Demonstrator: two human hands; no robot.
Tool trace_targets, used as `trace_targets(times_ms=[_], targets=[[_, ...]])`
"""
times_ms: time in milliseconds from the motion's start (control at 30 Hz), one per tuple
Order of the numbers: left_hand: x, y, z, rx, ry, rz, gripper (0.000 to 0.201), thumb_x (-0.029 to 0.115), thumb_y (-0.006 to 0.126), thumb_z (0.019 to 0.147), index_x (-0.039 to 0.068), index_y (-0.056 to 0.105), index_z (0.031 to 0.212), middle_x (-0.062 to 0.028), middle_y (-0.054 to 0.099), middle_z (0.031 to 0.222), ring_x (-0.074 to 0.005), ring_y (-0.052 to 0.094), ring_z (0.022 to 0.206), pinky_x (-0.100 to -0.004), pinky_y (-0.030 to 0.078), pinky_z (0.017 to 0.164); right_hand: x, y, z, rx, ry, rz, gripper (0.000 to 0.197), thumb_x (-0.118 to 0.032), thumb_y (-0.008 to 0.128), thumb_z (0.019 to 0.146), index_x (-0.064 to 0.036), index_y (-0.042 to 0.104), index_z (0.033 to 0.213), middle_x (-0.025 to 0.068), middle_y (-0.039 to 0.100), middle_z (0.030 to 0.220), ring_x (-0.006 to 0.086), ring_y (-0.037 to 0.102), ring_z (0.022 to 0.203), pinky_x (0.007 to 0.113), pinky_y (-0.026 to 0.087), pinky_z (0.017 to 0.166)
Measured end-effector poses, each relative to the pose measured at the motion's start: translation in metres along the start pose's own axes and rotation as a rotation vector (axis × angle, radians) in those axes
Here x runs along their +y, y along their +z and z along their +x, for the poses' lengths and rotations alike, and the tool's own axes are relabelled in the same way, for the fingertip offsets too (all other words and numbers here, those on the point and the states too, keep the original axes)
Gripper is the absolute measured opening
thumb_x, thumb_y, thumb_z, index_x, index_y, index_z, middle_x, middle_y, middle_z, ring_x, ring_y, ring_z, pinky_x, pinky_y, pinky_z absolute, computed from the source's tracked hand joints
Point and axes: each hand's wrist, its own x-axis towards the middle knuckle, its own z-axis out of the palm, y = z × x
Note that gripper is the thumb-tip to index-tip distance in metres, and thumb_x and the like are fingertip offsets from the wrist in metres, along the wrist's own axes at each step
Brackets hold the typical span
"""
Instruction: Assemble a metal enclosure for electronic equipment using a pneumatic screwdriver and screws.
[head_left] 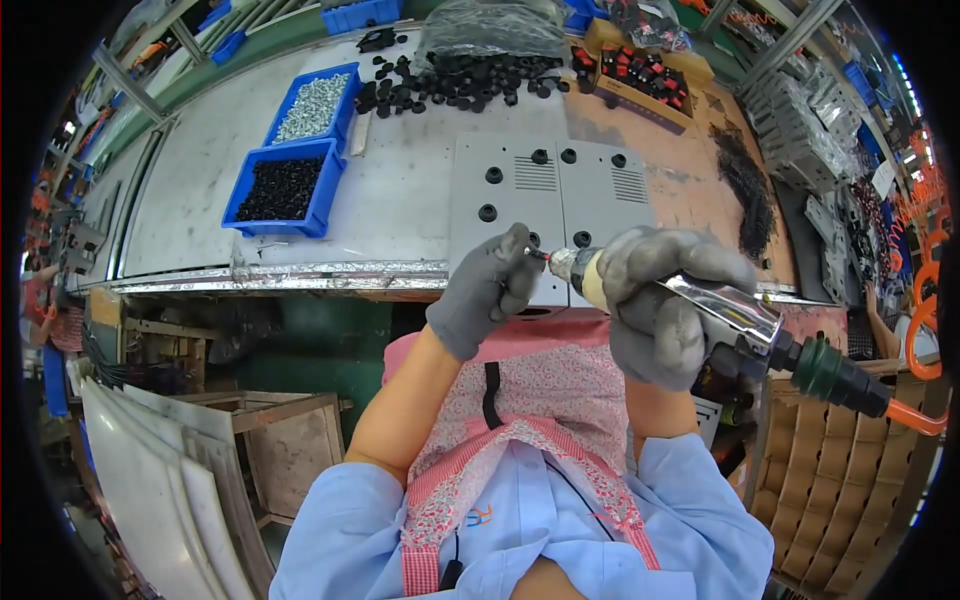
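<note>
Holding a pneumatic screwdriver (720,315) clamped in the right hand (655,310); the left hand (490,290) pinches its tip, above the grey panel (550,190) on the desk (400,200).

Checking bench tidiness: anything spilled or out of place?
Yes. Black round parts lie loose in a heap on the table beside the blue bins, not in them. A dark scatter trails along the right side. The grey panels lie flat and square.

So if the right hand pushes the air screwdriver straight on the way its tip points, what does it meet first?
Most likely the left hand: the tool in the right hand points left, its tip at the gloved fingertips. Depth is unclear.
</note>
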Motion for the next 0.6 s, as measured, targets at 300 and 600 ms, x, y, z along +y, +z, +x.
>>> trace_targets(times_ms=[300,600], targets=[[0.005,0.0,0.001,-0.053,0.047,0.031,0.04,0.049,0.055,0.09,0.01,0.053,0.087,0.004,0.04,0.057,-0.004,0.03,0.041,-0.0185,0.019,0.034,0.003,0.001,0.001,0.017,-0.002,0.025,0.046,-0.033,0.065,0.087,-0.008,0.038,0.115,0.0162,0.059,0.088,0.0223,0.061,0.072,0.036,0.053,0.064],[0.019,0.003,-0.001,-0.073,0.056,0.161,0.052,0.05,0.059,0.086,0.004,0.058,0.109,0.0035,0.043,0.061,-0.0038,0.032,0.045,-0.0178,0.023,0.037,0.003,0.002,0.002,0.03,0.019,0.066,0.039,-0.02,0.063,0.089,-0.0076,0.038,0.118,0.0179,0.058,0.09,0.023,0.06,0.075,0.038,0.053,0.066]])
